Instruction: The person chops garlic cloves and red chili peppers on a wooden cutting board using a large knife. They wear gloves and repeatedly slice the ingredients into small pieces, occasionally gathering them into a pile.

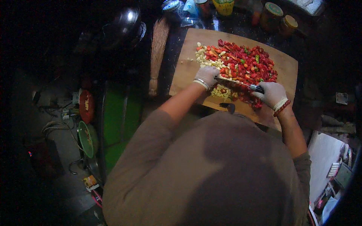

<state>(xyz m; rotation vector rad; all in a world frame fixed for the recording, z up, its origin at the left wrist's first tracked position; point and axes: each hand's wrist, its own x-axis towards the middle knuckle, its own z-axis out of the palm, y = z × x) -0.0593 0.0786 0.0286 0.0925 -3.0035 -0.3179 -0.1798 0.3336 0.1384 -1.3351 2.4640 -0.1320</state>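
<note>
On a wooden cutting board (287,67) lie chopped red peppers (251,60) with a few green bits, and pale garlic pieces (210,62) at their left side. A knife (236,81) lies crosswise over the pile, its blade edge-on to the view. My right hand (273,93), in a whitish glove with a red bead bracelet at the wrist, is closed around its dark handle. My left hand (207,75), gloved too, holds the far end of the blade. More garlic (221,92) and pepper pieces lie on the near side of the knife.
A straw brush (159,50) lies left of the board, with a dark wok or pot (127,22) beyond it. Jars (273,14) and a yellow container (224,6) stand behind the board. A green basin (86,139) is low at the left.
</note>
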